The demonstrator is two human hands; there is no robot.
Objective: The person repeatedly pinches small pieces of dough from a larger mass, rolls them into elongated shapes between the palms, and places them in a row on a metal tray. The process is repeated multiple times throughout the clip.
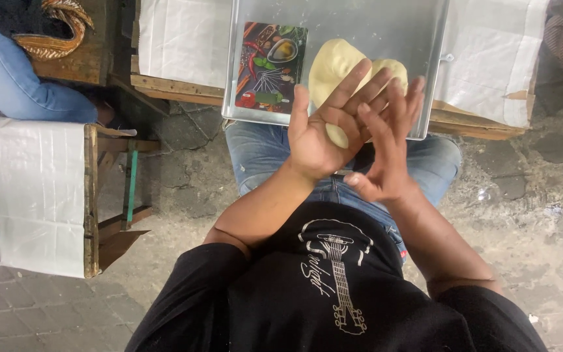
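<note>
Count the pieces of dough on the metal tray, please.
2. A larger pale dough piece lies mid-tray beside the picture board; a smaller one lies to its right. Both are partly hidden by the left hand and right hand, which may hide more.

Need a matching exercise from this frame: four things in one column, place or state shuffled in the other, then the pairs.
Things:
1. dough lump
2. metal tray
3. printed board
4. left hand

Descriptions:
A. left part of the tray, pictures of spices and vegetables
B. pale yellow, lying on the tray, partly hidden by fingers
C. palm up, fingers crossed by the right hand
D. shiny, resting above the knees in blue jeans

Pairs: 1-B, 2-D, 3-A, 4-C
</note>
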